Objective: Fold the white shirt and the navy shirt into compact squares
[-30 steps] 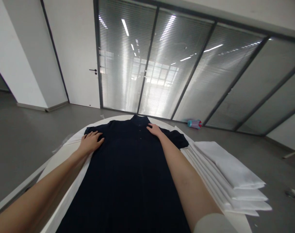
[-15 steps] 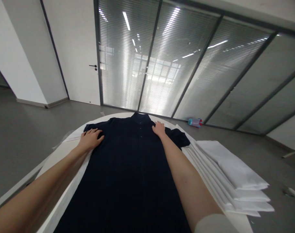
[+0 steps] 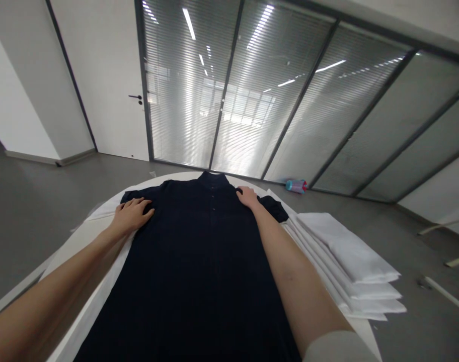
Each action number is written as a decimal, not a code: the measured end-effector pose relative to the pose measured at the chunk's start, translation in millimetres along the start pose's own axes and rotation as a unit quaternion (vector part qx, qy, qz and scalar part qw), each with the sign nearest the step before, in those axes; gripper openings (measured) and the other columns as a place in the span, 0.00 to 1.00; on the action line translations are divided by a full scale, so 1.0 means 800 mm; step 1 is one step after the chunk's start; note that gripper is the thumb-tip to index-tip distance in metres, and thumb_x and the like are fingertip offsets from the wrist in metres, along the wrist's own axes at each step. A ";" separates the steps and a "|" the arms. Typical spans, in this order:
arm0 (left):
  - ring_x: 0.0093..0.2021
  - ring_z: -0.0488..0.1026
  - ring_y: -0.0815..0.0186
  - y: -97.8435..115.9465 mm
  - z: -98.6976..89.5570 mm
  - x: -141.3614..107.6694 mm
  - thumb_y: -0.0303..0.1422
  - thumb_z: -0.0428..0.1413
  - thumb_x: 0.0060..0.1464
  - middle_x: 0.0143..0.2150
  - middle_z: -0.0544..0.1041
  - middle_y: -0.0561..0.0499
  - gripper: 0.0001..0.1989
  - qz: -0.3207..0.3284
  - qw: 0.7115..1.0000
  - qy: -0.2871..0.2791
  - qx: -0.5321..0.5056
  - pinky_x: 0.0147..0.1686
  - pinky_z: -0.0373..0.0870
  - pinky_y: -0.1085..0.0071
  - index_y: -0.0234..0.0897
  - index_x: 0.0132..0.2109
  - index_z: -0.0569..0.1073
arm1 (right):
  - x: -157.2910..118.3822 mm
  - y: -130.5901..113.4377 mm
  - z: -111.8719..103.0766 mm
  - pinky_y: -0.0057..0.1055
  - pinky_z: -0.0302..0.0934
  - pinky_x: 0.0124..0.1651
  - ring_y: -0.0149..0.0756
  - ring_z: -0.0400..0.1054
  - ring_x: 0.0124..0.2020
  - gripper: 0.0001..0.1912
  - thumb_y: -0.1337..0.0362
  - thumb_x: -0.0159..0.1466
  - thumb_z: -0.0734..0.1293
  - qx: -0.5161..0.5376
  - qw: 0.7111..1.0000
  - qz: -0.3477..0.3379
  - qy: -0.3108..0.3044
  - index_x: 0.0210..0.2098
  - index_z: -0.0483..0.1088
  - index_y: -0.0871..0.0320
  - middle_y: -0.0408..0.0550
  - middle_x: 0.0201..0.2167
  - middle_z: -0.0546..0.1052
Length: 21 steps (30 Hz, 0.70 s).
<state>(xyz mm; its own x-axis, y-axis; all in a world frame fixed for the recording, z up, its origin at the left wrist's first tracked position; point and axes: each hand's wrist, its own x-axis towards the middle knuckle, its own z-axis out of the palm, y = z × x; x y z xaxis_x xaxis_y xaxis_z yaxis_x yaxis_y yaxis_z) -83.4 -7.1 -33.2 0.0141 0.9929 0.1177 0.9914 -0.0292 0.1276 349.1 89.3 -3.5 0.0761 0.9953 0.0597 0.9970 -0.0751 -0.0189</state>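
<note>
A dark navy short-sleeved shirt (image 3: 207, 251) lies spread out front side up, its collar (image 3: 213, 180) at the far end and a short buttoned placket below it. My left hand (image 3: 132, 215) rests on the sleeve at the left, fingers stretched out and thumb apart. On the shoulder at the right lies my right hand (image 3: 247, 196), with its fingers spread over the cloth. Both hands touch the shirt without gripping it. The lower part of the shirt runs out of view at the bottom.
Beneath the shirt is a white round-edged table (image 3: 73, 246) with white cloth on it. A stack of folded white fabric (image 3: 346, 251) overhangs its right edge. A blue and red patterned bundle (image 3: 296, 186) lies on the floor by the glass partition (image 3: 248, 100).
The view has shifted slightly, so the scene sits further left. My right hand is a little further right from the collar. My left hand stays on the sleeve.
</note>
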 end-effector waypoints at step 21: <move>0.67 0.61 0.48 -0.002 0.003 -0.001 0.49 0.42 0.62 0.68 0.65 0.40 0.31 0.005 1.000 0.014 -0.010 0.63 0.57 0.48 0.39 0.64 0.69 | -0.026 0.102 -0.050 0.47 0.66 0.53 0.54 0.70 0.55 0.32 0.61 0.59 0.71 -0.045 0.980 0.187 -0.059 0.61 0.67 0.62 0.67 0.54 0.72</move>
<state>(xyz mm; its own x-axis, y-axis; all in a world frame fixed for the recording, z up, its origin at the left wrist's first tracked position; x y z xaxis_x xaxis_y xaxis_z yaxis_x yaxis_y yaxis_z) -85.0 -7.6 -35.6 0.0193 0.9892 0.1456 0.9885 -0.0406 0.1454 429.2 59.7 33.9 0.4396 0.8968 -0.0509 0.8973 -0.4358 0.0704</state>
